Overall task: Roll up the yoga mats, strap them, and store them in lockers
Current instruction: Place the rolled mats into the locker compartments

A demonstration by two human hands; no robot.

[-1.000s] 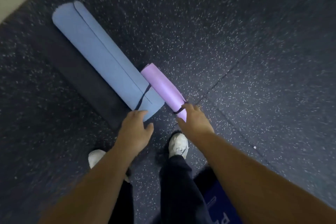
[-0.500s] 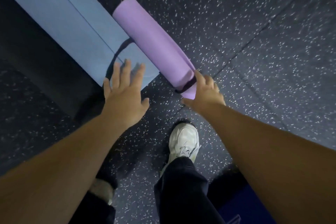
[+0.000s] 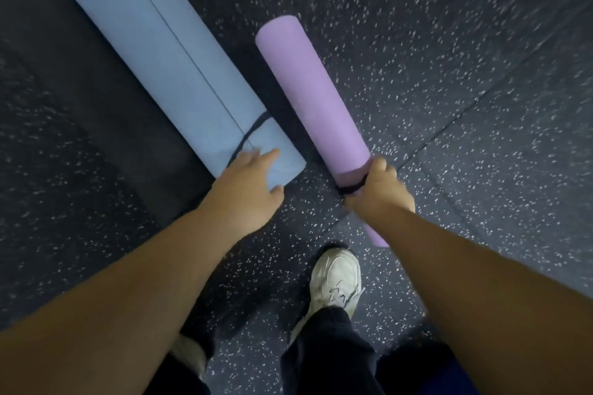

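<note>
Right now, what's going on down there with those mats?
Right hand grips purple mat at its strap. Left hand open, reaching onto blue mat. Both rolled, strapped. Nothing in the way.

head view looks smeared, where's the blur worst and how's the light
Head view: dim, flat light; floor specks streak toward the edges, worst top right; right hand smeared; purple mat and blue mat fairly sharp; wide-angle bending at the edges.

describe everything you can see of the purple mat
The purple mat is rolled into a slim, smooth, foam-like cylinder. It runs diagonally, far end up-frame, beside the wider blue mat but apart from it. A black strap circles its near end, where the right hand grips it.
</note>
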